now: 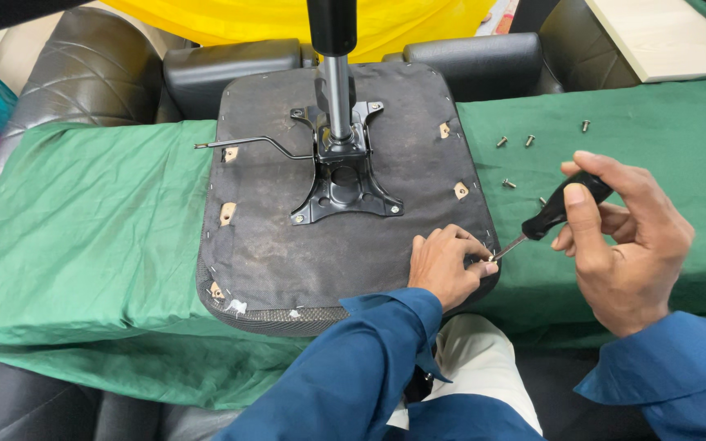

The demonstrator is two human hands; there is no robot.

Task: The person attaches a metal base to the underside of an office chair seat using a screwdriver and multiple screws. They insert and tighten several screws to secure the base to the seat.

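An upside-down office chair seat point(271, 237) lies on a green cloth point(83, 229), its dark fabric underside up. A black metal mounting plate point(343, 184) with a chrome gas column point(337, 90) is bolted at its middle. My left hand point(447, 265) rests on the seat's near right corner, fingertips pinched around a small screw at the edge. My right hand point(627, 241) grips a black-handled screwdriver point(553, 212), its tip touching that screw beside my left fingers.
Several loose screws point(525, 140) lie on the cloth to the right of the seat. A thin metal lever point(247, 144) sticks out left from the plate. Black armrests point(230, 69) lie behind the seat, a pale board point(655, 37) at the far right, a black leather cushion point(83, 73) at the left.
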